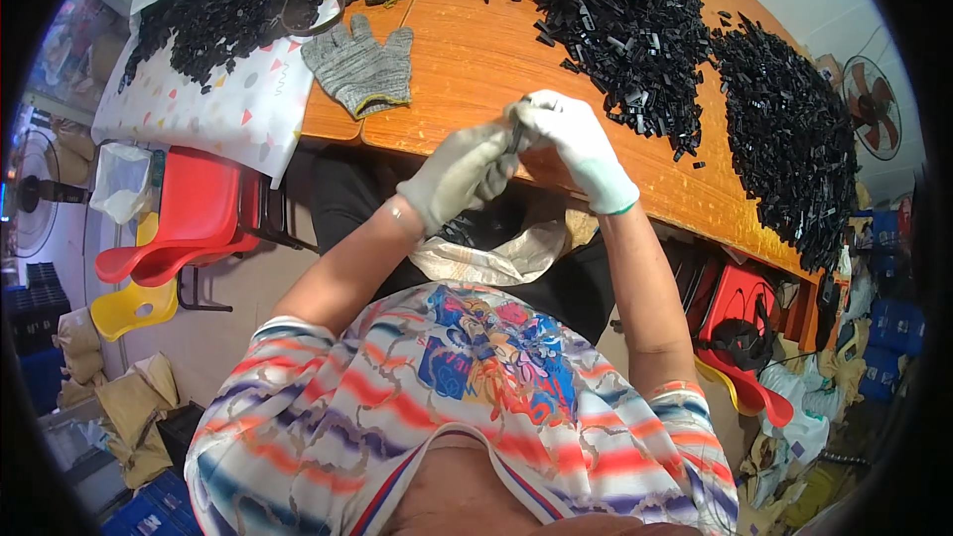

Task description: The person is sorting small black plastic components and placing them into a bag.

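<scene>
Both my hands wear pale work gloves and meet over the table's near edge. My left hand [459,175] is closed, its fingers curled round a small black plastic piece [517,136]. Pinched closed at the same piece is my right hand [576,139], whose fingertips touch those of the left. The piece is partly hidden by the gloves, so its full shape does not show. Below the hands, an off-white woven sack [496,266] lies open on my lap with dark pieces inside. Beyond them, a large heap of black plastic pieces [620,25] covers the tabletop.
The wooden table [467,50] carries a second black heap [789,129] at right. A grey knitted glove [362,65] lies left, beside a patterned cloth [243,104] bearing more black pieces. Red chairs [199,203] stand either side; a fan [872,107] is far right.
</scene>
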`<action>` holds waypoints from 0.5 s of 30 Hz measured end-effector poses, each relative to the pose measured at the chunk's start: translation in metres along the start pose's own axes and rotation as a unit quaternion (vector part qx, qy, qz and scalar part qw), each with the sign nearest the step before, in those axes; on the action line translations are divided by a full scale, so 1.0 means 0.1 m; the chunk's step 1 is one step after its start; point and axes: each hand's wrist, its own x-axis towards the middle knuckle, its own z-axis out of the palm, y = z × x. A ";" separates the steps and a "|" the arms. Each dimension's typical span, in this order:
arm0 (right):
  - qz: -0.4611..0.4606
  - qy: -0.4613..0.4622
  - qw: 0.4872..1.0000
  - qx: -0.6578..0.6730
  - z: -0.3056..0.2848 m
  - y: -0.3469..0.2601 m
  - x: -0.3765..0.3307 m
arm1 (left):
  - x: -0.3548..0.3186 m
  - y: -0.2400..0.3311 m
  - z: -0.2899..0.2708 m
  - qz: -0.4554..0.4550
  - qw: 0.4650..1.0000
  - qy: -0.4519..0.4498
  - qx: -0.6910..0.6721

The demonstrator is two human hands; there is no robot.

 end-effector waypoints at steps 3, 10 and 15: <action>-0.049 -0.013 0.997 -0.060 -0.15 0.02 0.01 | -0.28 -0.06 -0.09 -0.017 0.986 0.014 0.164; -0.147 0.259 0.819 -0.491 -0.58 0.16 0.55 | -0.63 -0.20 -0.24 0.180 0.807 0.110 0.552; -0.043 0.194 0.732 -0.651 -0.54 0.12 0.84 | -0.25 0.23 -0.31 0.197 0.805 0.119 0.547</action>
